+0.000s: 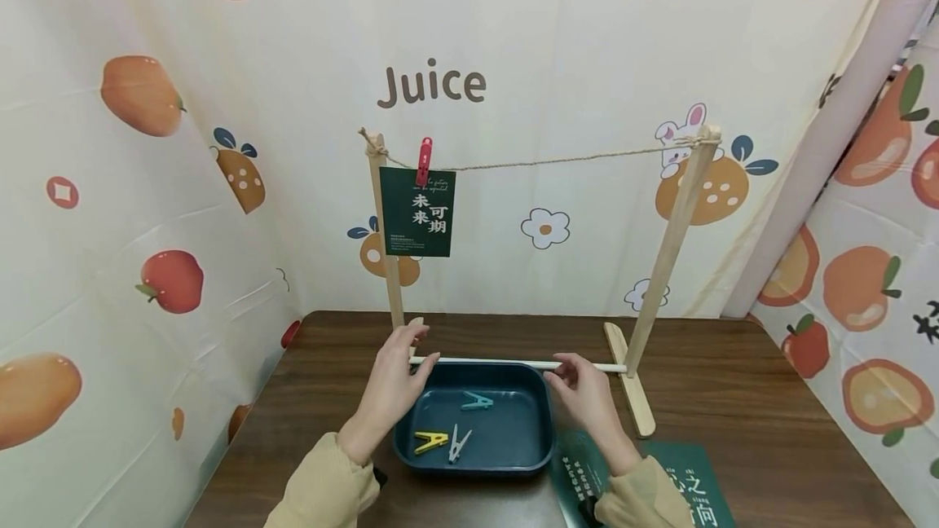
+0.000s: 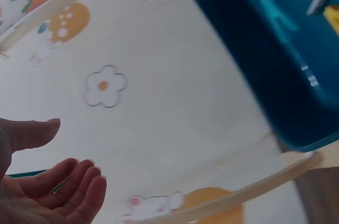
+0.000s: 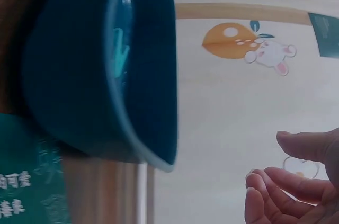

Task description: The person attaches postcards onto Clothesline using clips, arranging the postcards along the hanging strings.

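Observation:
My left hand (image 1: 394,377) is above the back left corner of a dark blue tray (image 1: 477,467), thumb and fingers apart with nothing between them. My right hand (image 1: 584,393) hovers by the tray's back right corner, fingers loosely bent and likewise holding nothing, as the right wrist view confirms. Inside the tray lie a teal clothespin (image 1: 477,402), a yellow clothespin (image 1: 430,442) and a grey clothespin (image 1: 459,444). On a twine line (image 1: 543,162) a red clothespin (image 1: 424,161) holds up a dark green card (image 1: 416,222) with white lettering, near the left post.
The line runs between a left wooden post (image 1: 392,292) and a right wooden post (image 1: 671,251), joined low down by a white rod (image 1: 506,363) behind the tray. More green cards (image 1: 689,463) lie on the brown table (image 1: 770,430), partly under my right forearm. A printed curtain stands behind.

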Available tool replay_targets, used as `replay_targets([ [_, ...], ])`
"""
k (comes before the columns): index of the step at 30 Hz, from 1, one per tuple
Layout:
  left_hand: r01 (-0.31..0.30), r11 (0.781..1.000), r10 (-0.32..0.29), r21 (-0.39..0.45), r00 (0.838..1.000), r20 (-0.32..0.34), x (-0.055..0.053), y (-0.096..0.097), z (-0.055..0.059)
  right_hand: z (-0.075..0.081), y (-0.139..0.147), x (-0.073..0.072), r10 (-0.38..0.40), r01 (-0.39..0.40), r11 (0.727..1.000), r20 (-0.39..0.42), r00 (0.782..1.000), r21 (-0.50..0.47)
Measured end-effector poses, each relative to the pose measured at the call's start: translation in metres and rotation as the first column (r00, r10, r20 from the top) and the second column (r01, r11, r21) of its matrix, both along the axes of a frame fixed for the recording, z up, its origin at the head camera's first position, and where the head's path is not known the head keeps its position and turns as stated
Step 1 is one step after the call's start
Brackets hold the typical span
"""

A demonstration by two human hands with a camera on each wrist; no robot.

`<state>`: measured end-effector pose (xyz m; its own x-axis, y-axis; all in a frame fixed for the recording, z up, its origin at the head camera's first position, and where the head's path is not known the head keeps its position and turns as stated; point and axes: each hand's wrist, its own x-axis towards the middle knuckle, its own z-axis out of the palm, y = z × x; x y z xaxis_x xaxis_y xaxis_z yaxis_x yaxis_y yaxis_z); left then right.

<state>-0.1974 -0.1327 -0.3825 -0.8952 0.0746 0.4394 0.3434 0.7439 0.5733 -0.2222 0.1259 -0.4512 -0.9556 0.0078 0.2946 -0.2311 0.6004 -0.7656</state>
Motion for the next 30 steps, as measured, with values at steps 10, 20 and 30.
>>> replay_targets([
  [10, 0.036, 0.999, -0.035, -0.001, 0.99, 0.138, 0.001, -0.014, -0.044, -0.027, 0.005, 0.009, -0.027, 0.025, 0.999, 0.082, 0.996, 0.028],
  [20, 0.09, 0.993, -0.071, -0.071, 0.971, 0.229, 0.001, -0.022, -0.077, -0.046, 0.007, 0.015, -0.048, 0.044, 0.999, 0.169, 0.985, 0.03],
  [30, 0.128, 0.984, -0.078, -0.121, 0.933, 0.351, -0.003, -0.024, -0.1, -0.058, 0.006, 0.02, -0.027, 0.052, 0.995, 0.278, 0.96, -0.084],
])
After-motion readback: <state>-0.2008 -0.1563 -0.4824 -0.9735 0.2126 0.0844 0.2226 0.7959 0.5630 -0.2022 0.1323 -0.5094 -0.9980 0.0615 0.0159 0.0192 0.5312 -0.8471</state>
